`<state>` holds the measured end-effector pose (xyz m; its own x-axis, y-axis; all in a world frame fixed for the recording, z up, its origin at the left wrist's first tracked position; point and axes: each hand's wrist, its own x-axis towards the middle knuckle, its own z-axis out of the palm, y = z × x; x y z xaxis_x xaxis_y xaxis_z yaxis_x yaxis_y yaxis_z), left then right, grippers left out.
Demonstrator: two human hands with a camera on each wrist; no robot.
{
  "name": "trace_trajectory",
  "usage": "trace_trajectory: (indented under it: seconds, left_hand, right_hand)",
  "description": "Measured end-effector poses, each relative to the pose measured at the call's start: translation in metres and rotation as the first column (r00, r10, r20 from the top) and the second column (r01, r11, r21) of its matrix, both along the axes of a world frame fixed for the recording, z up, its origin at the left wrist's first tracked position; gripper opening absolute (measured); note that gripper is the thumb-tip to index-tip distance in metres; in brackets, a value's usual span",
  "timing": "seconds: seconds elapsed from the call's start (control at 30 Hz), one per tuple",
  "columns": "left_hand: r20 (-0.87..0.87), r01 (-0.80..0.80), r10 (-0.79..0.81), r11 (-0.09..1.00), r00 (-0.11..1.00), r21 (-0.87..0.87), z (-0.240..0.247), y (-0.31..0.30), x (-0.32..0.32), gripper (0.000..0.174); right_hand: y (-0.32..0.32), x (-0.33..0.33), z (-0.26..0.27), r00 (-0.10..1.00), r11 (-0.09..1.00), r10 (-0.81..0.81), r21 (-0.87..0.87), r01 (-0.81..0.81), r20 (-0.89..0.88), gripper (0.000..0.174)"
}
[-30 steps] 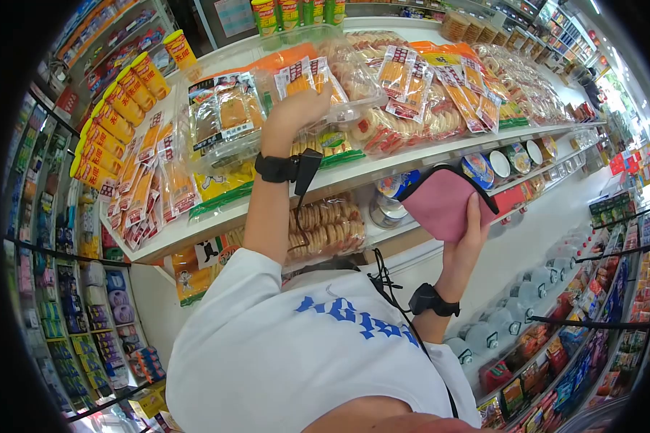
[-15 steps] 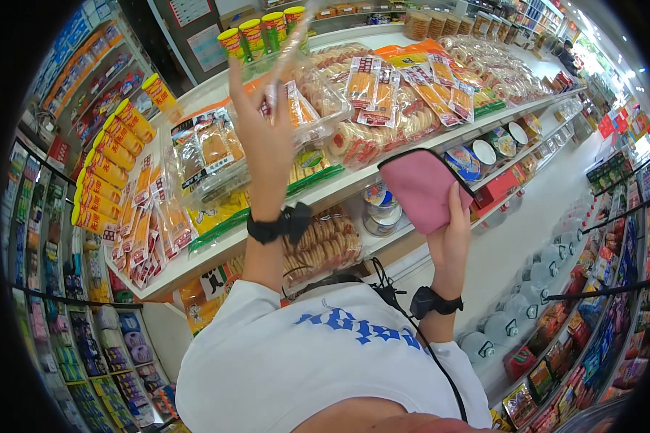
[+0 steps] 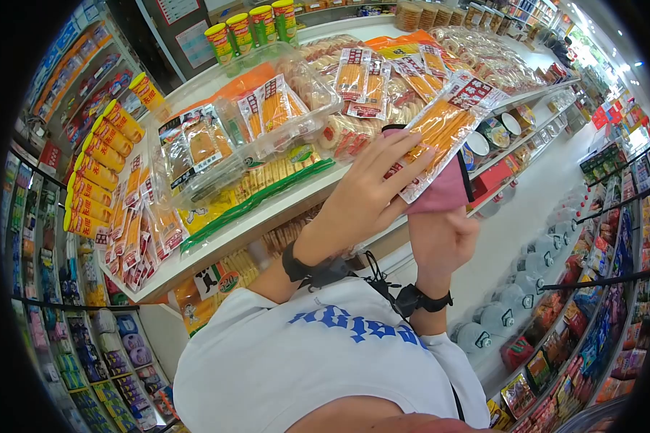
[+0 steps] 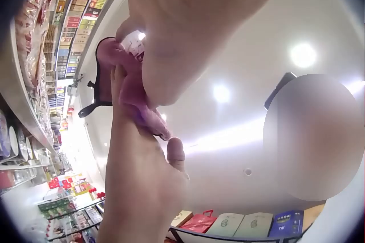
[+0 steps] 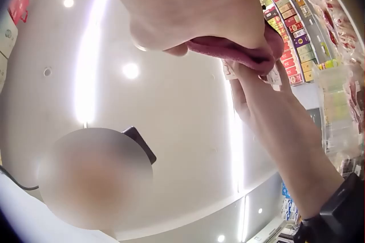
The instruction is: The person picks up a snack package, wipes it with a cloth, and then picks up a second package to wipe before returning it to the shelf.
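While the left hand (image 3: 365, 196) reaches across the body, it pinches a clear packet of orange sticks (image 3: 449, 128), 4 fingers laid spread over the near end; its thumb is hidden. The packet is tilted, up in front of the counter (image 3: 256, 215), its lower part overlapping a pink pouch (image 3: 449, 191) with black trim — whether any of it sits inside, I cannot tell. Below, the right hand (image 3: 442, 249) grips the pouch, most of its fingers hidden in the head view; in the left wrist view the thumb stands apart from the fabric. On the counter, a clear plastic tray (image 3: 271, 146) carries similar packets (image 3: 272, 105), and 4 yellow-lidded cans (image 3: 262, 27) stand behind it — more loose packets (image 3: 131, 222) lie at the left corner.
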<state>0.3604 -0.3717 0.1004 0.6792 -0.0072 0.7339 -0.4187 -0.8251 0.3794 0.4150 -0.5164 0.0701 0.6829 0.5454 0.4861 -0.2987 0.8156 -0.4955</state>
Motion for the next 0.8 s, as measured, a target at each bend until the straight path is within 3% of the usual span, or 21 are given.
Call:
trace_trajectory:
  seconds: [0.1, 0.2, 0.4, 0.5, 0.53, 0.57, 0.63, 0.7, 0.77, 0.8]
  left_hand:
    - [0.002, 0.056, -0.055, 0.997, 0.998, -0.055, 0.009, -0.002, -0.006, 0.054]
    - [-0.006, 0.114, -0.114, 0.992, 0.993, -0.048, 0.017, 0.0, -0.011, 0.049]
    - [0.089, 0.115, -0.11, 0.992, 0.99, -0.051, 0.009, 0.004, -0.006, 0.059]
    - [0.069, 0.133, -0.124, 0.978, 0.99, -0.159, 0.002, 0.001, -0.004, 0.068]
    - [0.077, 0.114, -0.103, 0.982, 0.992, -0.15, 0.003, -0.001, -0.004, 0.067]
    - [0.084, 0.093, -0.082, 0.986, 0.993, -0.14, 0.007, -0.002, -0.006, 0.066]
    - [0.146, 0.039, 0.004, 0.957, 0.989, -0.287, 0.006, -0.005, -0.003, 0.062]
    - [0.223, 0.005, 0.151, 0.817, 0.963, -0.576, -0.006, -0.009, 0.006, 0.056]
    - [-0.102, -0.057, -0.013, 0.755, 0.995, -0.654, -0.012, 0.007, -0.001, 0.048]
    - [-0.15, -0.042, -0.079, 0.745, 0.985, -0.666, -0.013, 0.008, -0.002, 0.043]
  right_hand:
    - [-0.009, 0.011, -0.019, 0.997, 0.999, -0.034, -0.019, 0.035, 0.07, 0.055]
    - [-0.006, 0.007, -0.034, 0.973, 0.946, -0.23, -0.228, 0.231, 0.029, 0.056]
    - [0.003, 0.009, -0.047, 0.975, 0.969, -0.221, -0.111, 0.219, -0.006, 0.043]
    - [0.009, 0.02, -0.034, 0.966, 0.981, -0.158, -0.076, 0.176, 0.203, 0.031]
    - [0.015, 0.009, -0.021, 0.933, 0.891, -0.353, -0.277, 0.359, 0.073, 0.024]
    - [0.015, 0.01, -0.021, 0.92, 0.877, -0.39, -0.286, 0.385, 0.042, 0.024]
    - [0.017, 0.013, -0.023, 0.887, 0.847, -0.461, -0.305, 0.434, -0.019, 0.023]
    - [0.016, 0.017, -0.019, 0.868, 0.831, -0.496, -0.302, 0.467, -0.02, 0.024]
    - [0.015, 0.018, -0.018, 0.86, 0.82, -0.51, -0.31, 0.481, -0.016, 0.024]
    - [0.014, 0.017, -0.019, 0.863, 0.819, -0.506, -0.319, 0.477, -0.009, 0.025]
